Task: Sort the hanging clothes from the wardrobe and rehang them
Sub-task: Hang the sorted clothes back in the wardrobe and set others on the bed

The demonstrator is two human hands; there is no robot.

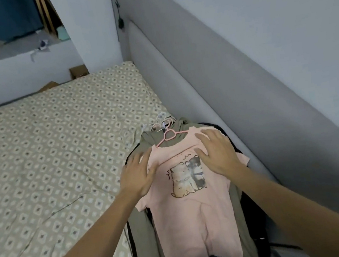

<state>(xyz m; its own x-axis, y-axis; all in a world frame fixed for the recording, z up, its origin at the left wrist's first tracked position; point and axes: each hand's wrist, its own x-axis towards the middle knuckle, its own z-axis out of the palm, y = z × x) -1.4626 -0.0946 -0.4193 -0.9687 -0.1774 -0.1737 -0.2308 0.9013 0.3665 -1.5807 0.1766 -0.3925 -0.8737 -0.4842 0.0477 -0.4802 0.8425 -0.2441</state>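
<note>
both hands are down on the pile here, palms flat, fingers straight and spread, nothing pinched or curled round. the left hand [137,176] presses the left shoulder and sleeve of the pink t-shirt [195,207], and the right hand [216,151] lies on the right shoulder, just above the cartoon print [187,178] of two animals on the chest. the shirt is on its pink hanger [168,136], hook pointing up toward the far end of the bed, and it lies on top of the stack. under it is an olive green garment [143,230], showing on both sides, and under that dark clothes [254,221] stick out at the right by the grey padded headboard [223,81]. more hanger hooks [161,122], pale ones, bunch together just beyond the pink one. the whole stack lies on the patterned bedsheet [48,156], hard up against the right edge of the bed.
</note>
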